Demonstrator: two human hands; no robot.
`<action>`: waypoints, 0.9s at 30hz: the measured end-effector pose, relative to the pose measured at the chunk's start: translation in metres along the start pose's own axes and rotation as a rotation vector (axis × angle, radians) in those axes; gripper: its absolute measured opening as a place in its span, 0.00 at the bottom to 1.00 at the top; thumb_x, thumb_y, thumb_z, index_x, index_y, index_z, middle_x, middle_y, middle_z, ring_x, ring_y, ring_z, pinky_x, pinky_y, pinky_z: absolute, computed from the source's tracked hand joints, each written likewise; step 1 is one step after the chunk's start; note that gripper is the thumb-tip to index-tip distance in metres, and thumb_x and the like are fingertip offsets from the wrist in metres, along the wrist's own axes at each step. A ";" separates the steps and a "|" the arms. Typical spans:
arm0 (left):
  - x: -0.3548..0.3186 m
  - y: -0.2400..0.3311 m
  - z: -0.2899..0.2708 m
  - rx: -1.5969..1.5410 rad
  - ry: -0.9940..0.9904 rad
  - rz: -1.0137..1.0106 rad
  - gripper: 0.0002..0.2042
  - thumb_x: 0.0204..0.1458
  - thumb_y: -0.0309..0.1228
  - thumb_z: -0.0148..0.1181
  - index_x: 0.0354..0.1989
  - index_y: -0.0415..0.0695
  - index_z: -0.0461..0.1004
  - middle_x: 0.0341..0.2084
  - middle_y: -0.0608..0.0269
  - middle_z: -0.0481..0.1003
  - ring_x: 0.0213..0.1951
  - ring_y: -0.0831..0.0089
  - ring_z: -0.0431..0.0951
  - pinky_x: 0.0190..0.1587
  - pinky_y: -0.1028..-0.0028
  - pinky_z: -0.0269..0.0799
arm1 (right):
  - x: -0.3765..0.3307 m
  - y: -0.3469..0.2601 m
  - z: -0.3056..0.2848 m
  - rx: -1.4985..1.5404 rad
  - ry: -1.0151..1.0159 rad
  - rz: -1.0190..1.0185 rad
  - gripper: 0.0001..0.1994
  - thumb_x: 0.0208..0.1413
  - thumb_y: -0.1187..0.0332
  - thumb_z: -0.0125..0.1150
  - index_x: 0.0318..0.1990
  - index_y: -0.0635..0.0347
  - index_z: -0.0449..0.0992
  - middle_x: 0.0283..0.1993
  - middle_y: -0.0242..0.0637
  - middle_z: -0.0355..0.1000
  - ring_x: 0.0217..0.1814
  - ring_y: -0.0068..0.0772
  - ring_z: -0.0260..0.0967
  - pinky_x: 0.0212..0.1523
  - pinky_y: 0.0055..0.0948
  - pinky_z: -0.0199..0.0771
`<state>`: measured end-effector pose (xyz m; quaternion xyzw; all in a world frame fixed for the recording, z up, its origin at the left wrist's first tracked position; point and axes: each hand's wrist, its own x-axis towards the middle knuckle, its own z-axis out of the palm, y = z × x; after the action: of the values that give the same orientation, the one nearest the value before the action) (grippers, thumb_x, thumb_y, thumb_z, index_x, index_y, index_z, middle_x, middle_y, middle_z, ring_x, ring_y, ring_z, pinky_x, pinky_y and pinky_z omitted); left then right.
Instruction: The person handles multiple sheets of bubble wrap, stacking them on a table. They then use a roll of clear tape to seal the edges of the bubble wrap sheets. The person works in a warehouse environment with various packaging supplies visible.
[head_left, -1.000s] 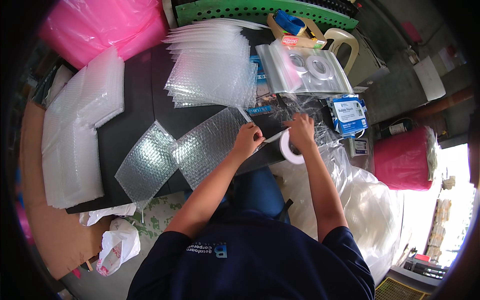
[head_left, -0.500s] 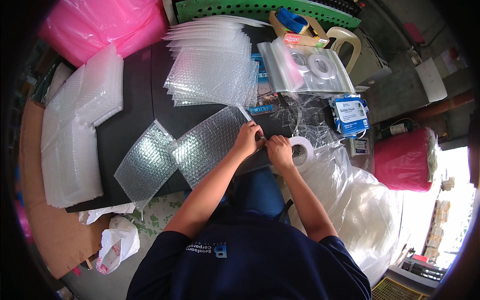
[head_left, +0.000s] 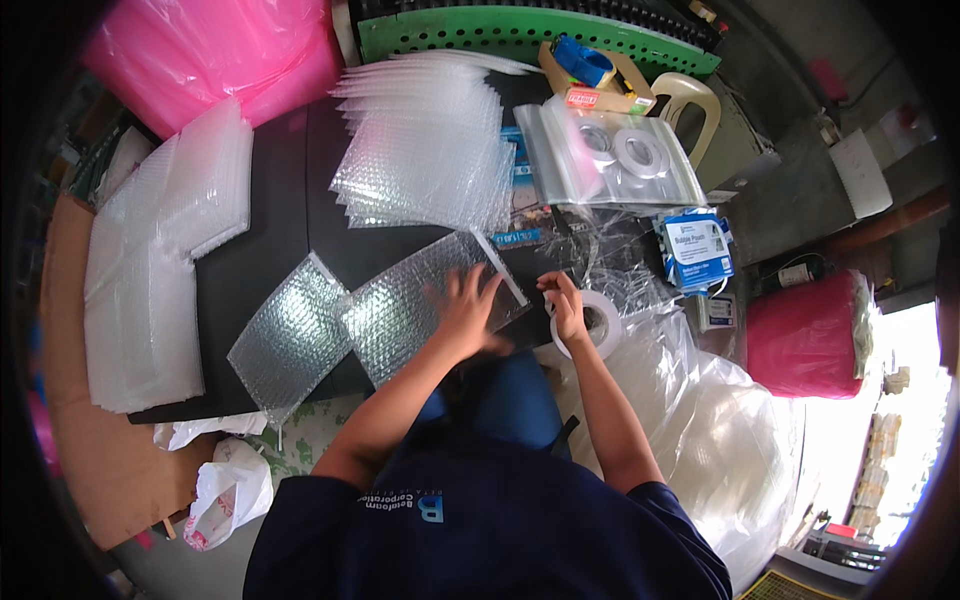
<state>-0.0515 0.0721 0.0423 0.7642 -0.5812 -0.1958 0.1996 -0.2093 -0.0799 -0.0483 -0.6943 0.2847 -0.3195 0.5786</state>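
A flat clear bubble-wrap pouch (head_left: pixel 392 318) lies on the black table in front of me, with a pale tape strip (head_left: pixel 500 268) along its right end. Over the right part of this pouch, my left hand (head_left: pixel 466 315) is open, fingers spread and slightly blurred. My right hand (head_left: pixel 566 303) is just past the strip's lower end, fingers curled. It holds a white roll of tape (head_left: pixel 606 338) against its palm side; the exact grip is partly hidden. A second bubble-wrap pouch (head_left: pixel 290 335) with a strip along its upper edge lies to the left, touching the first.
A fanned stack of bubble pouches (head_left: pixel 420 150) lies farther back, another stack (head_left: pixel 140 330) at the left. Tape rolls (head_left: pixel 640 153) rest on clear plastic sheets at the back right, near a cardboard box (head_left: pixel 630 95). Crumpled clear plastic (head_left: pixel 690 430) hangs at the right edge.
My left hand has left the strip's end and moved left over the pouch, its fingers opening. The strip now lies along the pouch's edge. My right hand stays nearby with the tape roll.
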 end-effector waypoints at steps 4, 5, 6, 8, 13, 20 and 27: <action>-0.031 -0.010 -0.026 0.261 -0.493 -0.093 0.45 0.40 0.32 0.67 0.68 0.57 0.46 0.69 0.51 0.35 0.65 0.30 0.38 0.57 0.30 0.46 | 0.006 -0.009 0.005 0.104 -0.070 0.053 0.20 0.42 0.64 0.45 0.41 0.69 0.70 0.38 0.42 0.70 0.45 0.34 0.66 0.49 0.29 0.62; -0.032 -0.020 -0.021 0.256 -0.442 -0.048 0.42 0.43 0.30 0.63 0.68 0.56 0.47 0.68 0.50 0.36 0.65 0.31 0.40 0.57 0.30 0.45 | 0.008 -0.012 0.010 0.084 -0.095 0.045 0.20 0.42 0.64 0.45 0.41 0.69 0.70 0.38 0.42 0.70 0.46 0.34 0.65 0.49 0.29 0.62; -0.031 -0.033 -0.010 0.252 -0.391 -0.004 0.39 0.46 0.28 0.60 0.67 0.56 0.48 0.68 0.49 0.37 0.64 0.31 0.42 0.57 0.30 0.45 | 0.010 -0.015 0.013 0.063 -0.121 0.037 0.20 0.42 0.64 0.45 0.41 0.68 0.71 0.38 0.42 0.70 0.46 0.35 0.65 0.50 0.30 0.61; -0.029 -0.036 -0.017 0.261 -0.308 0.036 0.33 0.50 0.18 0.48 0.66 0.56 0.52 0.67 0.51 0.46 0.64 0.37 0.51 0.58 0.34 0.51 | 0.009 -0.013 0.015 0.003 -0.159 0.022 0.20 0.42 0.63 0.45 0.40 0.66 0.72 0.39 0.42 0.71 0.46 0.36 0.64 0.51 0.30 0.60; -0.061 0.019 -0.143 0.202 0.420 0.198 0.35 0.42 0.10 0.46 0.62 0.54 0.61 0.63 0.59 0.59 0.63 0.52 0.59 0.59 0.50 0.59 | 0.008 0.000 0.009 -0.059 -0.159 0.002 0.21 0.43 0.60 0.44 0.40 0.64 0.73 0.39 0.40 0.72 0.45 0.38 0.62 0.51 0.31 0.57; -0.114 -0.016 -0.166 0.200 0.357 -0.266 0.30 0.44 0.11 0.49 0.58 0.48 0.67 0.58 0.54 0.65 0.61 0.48 0.60 0.63 0.54 0.55 | 0.004 -0.022 0.010 -0.055 -0.155 0.062 0.23 0.43 0.59 0.44 0.41 0.70 0.72 0.39 0.43 0.70 0.47 0.34 0.66 0.52 0.28 0.59; 0.023 -0.110 -0.079 0.176 0.386 -0.072 0.11 0.49 0.30 0.59 0.42 0.48 0.73 0.42 0.59 0.72 0.43 0.56 0.73 0.42 0.62 0.70 | 0.006 -0.012 0.016 -0.027 -0.133 0.020 0.19 0.43 0.63 0.45 0.39 0.66 0.74 0.35 0.42 0.74 0.43 0.36 0.68 0.48 0.32 0.63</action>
<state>0.0855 0.0825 0.0488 0.8223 -0.5192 -0.0013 0.2328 -0.1930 -0.0723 -0.0383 -0.7188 0.2566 -0.2630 0.5901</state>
